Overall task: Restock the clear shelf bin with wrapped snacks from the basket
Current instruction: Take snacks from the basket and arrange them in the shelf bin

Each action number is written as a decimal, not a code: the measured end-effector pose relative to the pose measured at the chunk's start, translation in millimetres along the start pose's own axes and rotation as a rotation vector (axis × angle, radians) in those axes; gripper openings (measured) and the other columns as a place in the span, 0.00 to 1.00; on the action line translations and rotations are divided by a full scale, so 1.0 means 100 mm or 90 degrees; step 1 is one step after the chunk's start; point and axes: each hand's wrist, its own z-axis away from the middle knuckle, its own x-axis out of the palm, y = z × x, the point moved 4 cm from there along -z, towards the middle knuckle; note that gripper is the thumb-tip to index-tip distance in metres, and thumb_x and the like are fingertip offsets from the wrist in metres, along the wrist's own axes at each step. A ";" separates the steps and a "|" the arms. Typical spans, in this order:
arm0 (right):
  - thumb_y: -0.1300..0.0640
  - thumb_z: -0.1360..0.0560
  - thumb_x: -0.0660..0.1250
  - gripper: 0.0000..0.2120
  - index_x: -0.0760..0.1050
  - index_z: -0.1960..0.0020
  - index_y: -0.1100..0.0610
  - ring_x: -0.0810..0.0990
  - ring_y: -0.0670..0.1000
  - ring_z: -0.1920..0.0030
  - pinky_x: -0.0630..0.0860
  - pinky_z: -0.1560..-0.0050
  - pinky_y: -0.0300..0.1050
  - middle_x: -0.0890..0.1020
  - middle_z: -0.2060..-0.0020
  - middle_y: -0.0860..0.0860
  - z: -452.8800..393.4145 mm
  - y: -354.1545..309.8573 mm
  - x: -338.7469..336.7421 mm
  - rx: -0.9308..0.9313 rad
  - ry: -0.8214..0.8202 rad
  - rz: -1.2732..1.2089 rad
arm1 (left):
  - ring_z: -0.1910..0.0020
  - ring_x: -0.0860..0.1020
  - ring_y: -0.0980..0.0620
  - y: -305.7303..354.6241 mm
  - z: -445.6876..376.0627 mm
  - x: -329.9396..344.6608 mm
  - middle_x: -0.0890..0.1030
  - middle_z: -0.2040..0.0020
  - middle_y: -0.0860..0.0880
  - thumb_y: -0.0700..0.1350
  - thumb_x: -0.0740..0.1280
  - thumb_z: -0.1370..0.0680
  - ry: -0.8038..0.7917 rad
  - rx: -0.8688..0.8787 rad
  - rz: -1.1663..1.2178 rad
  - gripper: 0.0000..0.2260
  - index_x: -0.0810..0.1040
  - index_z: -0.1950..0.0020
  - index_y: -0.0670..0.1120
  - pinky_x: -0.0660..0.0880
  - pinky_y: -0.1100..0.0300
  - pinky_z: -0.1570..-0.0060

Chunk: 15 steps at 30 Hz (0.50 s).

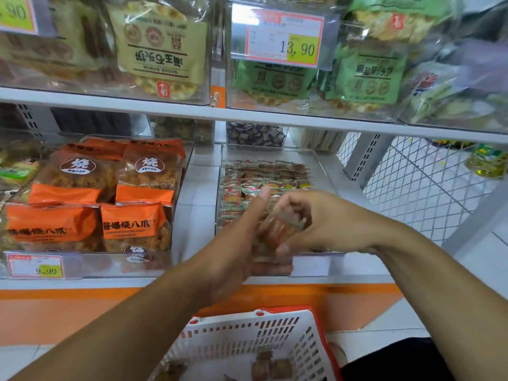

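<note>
Above the white basket (247,342), both forearms reach toward the clear shelf bin (324,171). Left hand (242,243) cups a blurred stack of wrapped snacks (275,235) from below, thumb raised; right hand (327,221) curls its fingers (288,207) over the stack's top.

— What prices can be read?
— The price tag (277,37) on the upper clear bin says 13.90; the lower-left price tag (35,266) says 9.90.
— And the packets?
— The orange snack bags (129,225) carry 酱爆烧八爪, with 烧 on a brown badge (77,166).
</note>
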 end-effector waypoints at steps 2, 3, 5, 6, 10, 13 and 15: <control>0.54 0.37 0.83 0.20 0.77 0.51 0.49 0.81 0.51 0.56 0.74 0.58 0.42 0.82 0.57 0.47 -0.05 0.14 -0.36 0.053 0.154 0.111 | 0.47 0.85 0.52 0.04 -0.01 -0.09 0.85 0.44 0.50 0.69 0.65 0.26 0.145 0.074 -0.081 0.17 0.81 0.43 0.64 0.83 0.52 0.49; 0.51 0.37 0.83 0.22 0.75 0.49 0.48 0.80 0.52 0.54 0.72 0.57 0.43 0.80 0.57 0.45 -0.08 0.22 -0.52 0.099 0.223 0.213 | 0.50 0.84 0.59 0.05 0.00 -0.13 0.85 0.47 0.55 0.66 0.68 0.26 0.209 0.128 -0.156 0.15 0.79 0.42 0.64 0.82 0.61 0.52; 0.46 0.34 0.80 0.24 0.75 0.43 0.49 0.78 0.55 0.47 0.72 0.53 0.46 0.80 0.52 0.46 -0.16 0.39 -0.68 0.218 0.298 0.474 | 0.53 0.81 0.65 0.03 0.01 -0.16 0.84 0.53 0.61 0.58 0.72 0.25 0.263 0.198 -0.311 0.13 0.78 0.42 0.61 0.77 0.73 0.59; 0.43 0.32 0.78 0.25 0.75 0.40 0.49 0.77 0.57 0.44 0.72 0.50 0.47 0.81 0.48 0.50 -0.22 0.47 -0.70 0.257 0.301 0.583 | 0.53 0.80 0.66 0.01 0.00 -0.15 0.83 0.53 0.63 0.55 0.73 0.25 0.267 0.205 -0.367 0.11 0.79 0.44 0.60 0.76 0.74 0.59; 0.42 0.27 0.71 0.21 0.78 0.40 0.53 0.73 0.58 0.38 0.67 0.38 0.51 0.81 0.42 0.55 -0.55 0.72 -0.60 0.288 0.251 0.765 | 0.49 0.80 0.65 -0.11 -0.02 -0.11 0.82 0.50 0.64 0.55 0.72 0.24 0.237 0.175 -0.514 0.07 0.81 0.46 0.59 0.81 0.62 0.50; 0.47 0.27 0.71 0.20 0.78 0.39 0.54 0.68 0.59 0.35 0.62 0.35 0.53 0.77 0.38 0.55 -0.72 0.80 -0.51 0.318 0.225 0.848 | 0.47 0.78 0.63 -0.13 -0.02 -0.12 0.81 0.47 0.64 0.57 0.71 0.24 0.227 0.184 -0.583 0.09 0.80 0.45 0.60 0.80 0.58 0.48; 0.51 0.29 0.73 0.21 0.77 0.38 0.55 0.67 0.59 0.35 0.61 0.34 0.53 0.74 0.37 0.56 -0.77 0.82 -0.49 0.330 0.217 0.869 | 0.47 0.77 0.64 -0.14 -0.02 -0.14 0.80 0.46 0.64 0.58 0.71 0.24 0.230 0.195 -0.611 0.10 0.79 0.44 0.61 0.77 0.63 0.50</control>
